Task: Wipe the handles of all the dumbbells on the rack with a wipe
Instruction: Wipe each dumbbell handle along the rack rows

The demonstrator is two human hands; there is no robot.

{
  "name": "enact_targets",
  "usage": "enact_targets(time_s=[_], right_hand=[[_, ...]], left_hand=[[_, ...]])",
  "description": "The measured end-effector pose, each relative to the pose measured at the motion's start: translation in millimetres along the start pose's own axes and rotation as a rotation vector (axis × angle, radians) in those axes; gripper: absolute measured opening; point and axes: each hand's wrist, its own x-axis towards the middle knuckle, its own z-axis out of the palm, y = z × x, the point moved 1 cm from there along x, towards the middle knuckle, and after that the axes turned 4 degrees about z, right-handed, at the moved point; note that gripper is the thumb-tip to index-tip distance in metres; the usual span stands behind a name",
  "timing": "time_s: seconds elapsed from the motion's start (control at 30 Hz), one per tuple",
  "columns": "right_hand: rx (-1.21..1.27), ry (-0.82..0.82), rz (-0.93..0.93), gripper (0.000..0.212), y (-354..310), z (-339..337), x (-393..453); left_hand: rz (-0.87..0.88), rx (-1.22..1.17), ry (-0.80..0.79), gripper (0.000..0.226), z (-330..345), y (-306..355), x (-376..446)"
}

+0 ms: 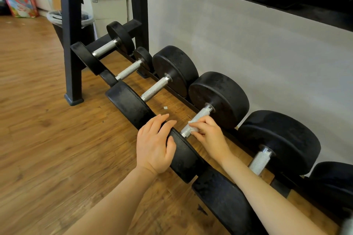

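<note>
Wipe (193,127) sits bunched on the fourth dumbbell's handle (198,120), low on the rack (71,44); right hand (209,135) pinches it there. Left hand (154,145) rests on the near weight head (183,156), fingers loosely draped.

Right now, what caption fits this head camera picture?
Right hand wipes a dumbbell handle with a wipe; left hand steadies it.

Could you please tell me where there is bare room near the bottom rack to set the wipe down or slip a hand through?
Bare wooden floor lies left of the rack post. Floor also shows between the rails under the handles, widest beside the third dumbbell's handle. It is crowded where the left hand rests on a weight head and the right hand holds the wipe.
</note>
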Motion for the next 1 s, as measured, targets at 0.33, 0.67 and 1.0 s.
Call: enact_targets(time_s=[0.33,0.67,1.0], right_hand=[[-0.020,-0.105,-0.078,0.015,0,4,-2],[-0.093,-0.115,-0.088,0.026,-5,5,4],[-0.172,-0.101,-0.174,0.027,-12,0,4]], left_hand=[[0.019,-0.004,0.021,0.048,0,0,1],[0.015,0.011,0.008,0.048,1,-2,0],[0.026,-0.008,0.029,0.047,0,-1,1]])
